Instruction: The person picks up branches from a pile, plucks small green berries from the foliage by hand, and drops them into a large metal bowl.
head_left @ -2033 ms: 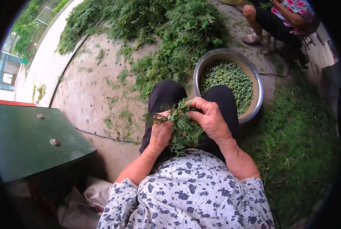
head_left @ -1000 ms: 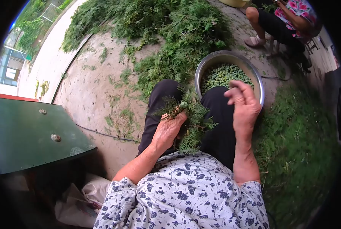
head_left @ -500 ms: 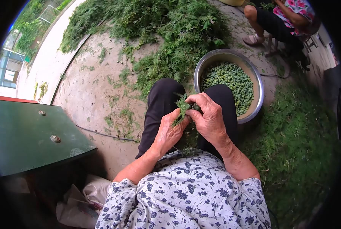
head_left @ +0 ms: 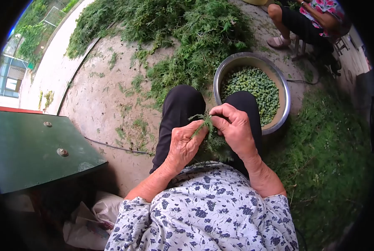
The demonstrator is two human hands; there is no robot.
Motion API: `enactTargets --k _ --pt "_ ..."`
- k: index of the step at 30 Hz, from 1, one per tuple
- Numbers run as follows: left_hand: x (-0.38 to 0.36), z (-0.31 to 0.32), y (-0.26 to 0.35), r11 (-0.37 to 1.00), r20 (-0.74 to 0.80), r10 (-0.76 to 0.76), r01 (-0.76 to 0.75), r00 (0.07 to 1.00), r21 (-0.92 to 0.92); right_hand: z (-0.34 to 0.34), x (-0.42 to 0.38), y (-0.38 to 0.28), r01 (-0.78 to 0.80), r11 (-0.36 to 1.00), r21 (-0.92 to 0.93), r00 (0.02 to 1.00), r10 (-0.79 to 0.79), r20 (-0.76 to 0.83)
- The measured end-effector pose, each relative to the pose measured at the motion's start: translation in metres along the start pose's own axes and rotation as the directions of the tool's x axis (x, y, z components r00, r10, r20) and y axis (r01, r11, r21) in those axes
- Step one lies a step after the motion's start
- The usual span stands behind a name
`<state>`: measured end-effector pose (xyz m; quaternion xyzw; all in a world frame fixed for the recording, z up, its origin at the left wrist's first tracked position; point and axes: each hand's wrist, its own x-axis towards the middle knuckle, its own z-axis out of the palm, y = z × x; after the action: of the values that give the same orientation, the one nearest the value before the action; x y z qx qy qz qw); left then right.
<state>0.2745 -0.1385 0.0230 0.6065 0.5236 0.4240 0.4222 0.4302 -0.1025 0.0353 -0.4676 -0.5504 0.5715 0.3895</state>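
Above my lap, my left hand [head_left: 185, 143] is closed on a green conifer sprig [head_left: 214, 143], its scaly foliage showing between the thumbs and hanging below them. My right hand [head_left: 237, 129] pinches at the sprig's upper end with thumb and forefinger; whether a cone is between those fingertips is hidden. Just beyond my right knee stands a wide metal basin [head_left: 285, 88] holding many small green cones [head_left: 254, 85].
A big heap of cut conifer branches [head_left: 187, 29] lies ahead, with another pile of greenery [head_left: 321, 163] at my right. A green metal-topped box [head_left: 36, 146] stands at left, near a thin cable [head_left: 111, 146]. Another person [head_left: 306, 25] sits at upper right.
The sprig has turned, and more of its foliage now hangs down between my hands. My right hand has shifted slightly right and downward; the left has tilted a little.
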Motion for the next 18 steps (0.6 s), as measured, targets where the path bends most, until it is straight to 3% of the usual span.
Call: enactTargets --k 1,2,4,6,10,12,14,16,17,18 --pt "0.001 -0.001 0.000 1.000 0.002 -0.001 0.001 1.000 0.001 -0.003 0.000 -0.002 -0.168 0.962 0.216 0.985 0.155 0.075" --pt "0.002 -0.003 -0.001 0.998 0.035 -0.057 0.058 0.998 -0.021 -0.004 0.001 0.002 -0.168 0.962 0.218 0.985 0.155 0.074" --pt "0.004 -0.003 -0.001 0.993 0.067 -0.109 0.112 0.992 -0.042 -0.002 0.004 0.012 -0.216 0.819 0.532 0.976 0.187 0.108" --pt "0.006 0.001 0.002 0.991 -0.007 0.131 -0.131 0.991 -0.029 0.001 0.003 0.013 -0.208 0.799 0.564 0.977 0.198 0.080" --pt "0.007 -0.001 0.001 0.967 0.010 0.248 -0.248 0.969 0.061 -0.004 0.003 0.015 -0.265 0.685 0.679 0.962 0.233 0.141" --pt "0.005 -0.005 0.012 0.962 0.066 -0.104 0.117 0.992 -0.247 -0.018 0.006 0.016 -0.311 0.497 0.810 0.948 0.219 0.230" --pt "0.004 -0.008 0.006 0.946 0.090 -0.174 0.192 0.981 -0.263 -0.026 0.012 0.014 -0.179 0.478 0.860 0.984 0.107 0.146" --pt "0.005 -0.007 -0.005 0.974 -0.024 0.222 -0.221 0.975 0.048 -0.026 0.009 0.002 -0.157 0.520 0.840 0.985 0.140 0.097" --pt "0.003 -0.005 -0.002 0.972 -0.031 -0.103 0.094 0.994 -0.215 -0.022 0.008 -0.005 -0.127 0.575 0.809 0.990 0.130 0.063" --pt "0.004 -0.005 -0.001 0.972 -0.031 -0.104 0.094 0.994 -0.217 -0.020 0.007 -0.008 -0.096 0.628 0.772 0.993 0.115 0.029"
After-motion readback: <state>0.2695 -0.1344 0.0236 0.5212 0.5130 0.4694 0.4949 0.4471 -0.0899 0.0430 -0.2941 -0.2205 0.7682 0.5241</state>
